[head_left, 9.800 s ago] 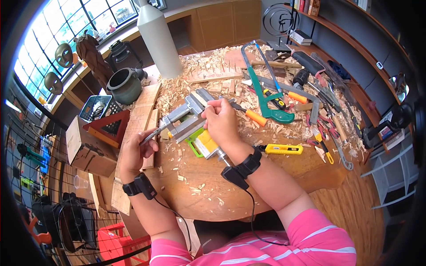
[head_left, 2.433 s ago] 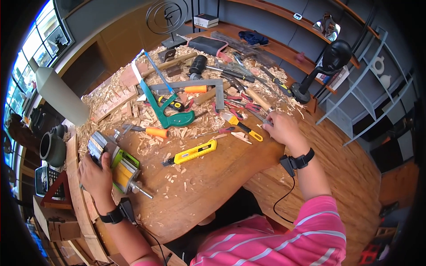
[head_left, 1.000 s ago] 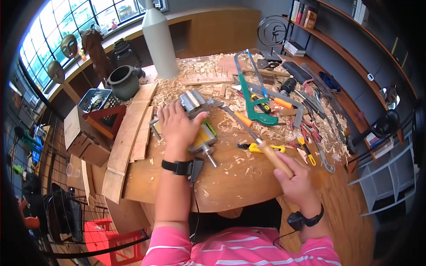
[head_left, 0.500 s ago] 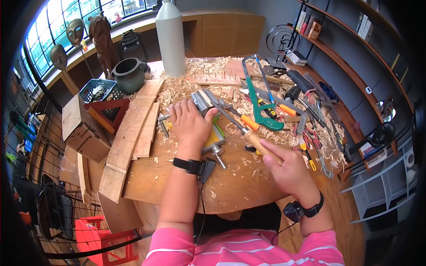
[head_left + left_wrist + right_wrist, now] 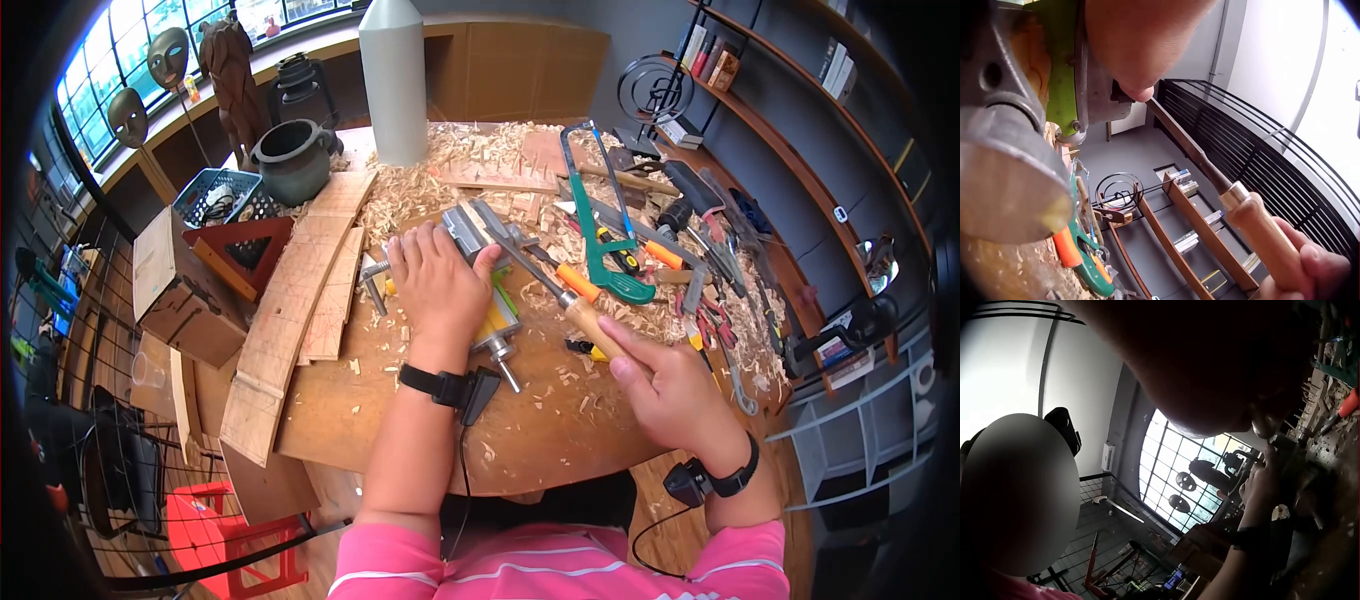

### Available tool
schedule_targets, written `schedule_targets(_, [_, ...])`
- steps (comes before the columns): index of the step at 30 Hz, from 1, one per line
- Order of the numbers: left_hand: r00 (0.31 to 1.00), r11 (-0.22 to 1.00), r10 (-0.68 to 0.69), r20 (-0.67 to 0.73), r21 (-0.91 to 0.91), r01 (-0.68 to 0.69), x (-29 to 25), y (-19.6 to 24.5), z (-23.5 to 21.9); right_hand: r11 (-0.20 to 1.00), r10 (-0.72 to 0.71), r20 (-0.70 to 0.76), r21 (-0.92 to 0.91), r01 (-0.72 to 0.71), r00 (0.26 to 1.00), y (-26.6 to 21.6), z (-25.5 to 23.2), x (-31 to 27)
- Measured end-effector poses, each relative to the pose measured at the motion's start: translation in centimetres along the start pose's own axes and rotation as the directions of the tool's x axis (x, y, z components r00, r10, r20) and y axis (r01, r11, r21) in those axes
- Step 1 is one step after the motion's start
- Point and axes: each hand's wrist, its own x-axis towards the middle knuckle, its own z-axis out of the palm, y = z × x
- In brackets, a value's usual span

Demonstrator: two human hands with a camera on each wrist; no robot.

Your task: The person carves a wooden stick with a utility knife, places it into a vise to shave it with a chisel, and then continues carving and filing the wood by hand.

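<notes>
A bench vise [image 5: 463, 235] with grey jaws and a yellow and green body stands on the wooden table [image 5: 390, 430]. Clamped upright in its jaws is a light wood strip [image 5: 474, 217]. My left hand [image 5: 440, 290] lies over the vise, fingers across its top and thumb on the right side. In my right hand [image 5: 680, 395] is the wooden handle of a long, narrow steel-bladed tool [image 5: 586, 320]; it slants up and left, its blade end overlapping the vise jaws beside the left thumb. The left wrist view shows its metal ferrule and brownish blade [image 5: 1188, 144].
A yellow utility knife [image 5: 590, 350] lies partly under the right hand. Behind are an orange-handled tool [image 5: 578, 283], a green hacksaw [image 5: 605, 270] and several hand tools among shavings. Long boards [image 5: 310, 290] line the left. A tall grey bottle-shaped vase [image 5: 395, 90] stands at the back.
Earlier both hands were at the vise, then the right hand reached to the tools on the right. Since then it has brought the wooden-handled tool to the jaws. The left hand stays on the vise.
</notes>
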Motion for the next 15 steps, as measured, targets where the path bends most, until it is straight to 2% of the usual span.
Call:
schedule_targets(4, [1.0,1.0,-0.009,0.026,-0.011,0.009,0.0,0.1,0.1,1.0,-0.018,-0.006,-0.019,0.018,1.0,0.5,0.4,0.2])
schedule_targets(6, [1.0,1.0,-0.008,0.001,0.003,0.008,0.1,0.0,0.4,0.977,-0.2,-0.081,-0.091,0.193,0.976,1.3,0.8,-0.1])
schedule_targets(7, [1.0,1.0,-0.01,0.001,0.007,0.01,0.2,0.0,0.3,0.977,-0.203,-0.079,-0.089,0.196,0.976,1.1,0.8,0.3])
schedule_targets(9, [0.997,1.0,-0.027,0.066,-0.004,0.028,0.0,0.2,-0.2,0.993,-0.114,-0.032,-0.037,0.112,0.993,0.4,0.7,0.7])
schedule_targets(15, [0.994,0.999,-0.046,0.101,0.001,0.046,0.1,0.1,0.2,0.994,-0.081,0.006,-0.071,0.081,0.997,0.0,0.6,0.7])
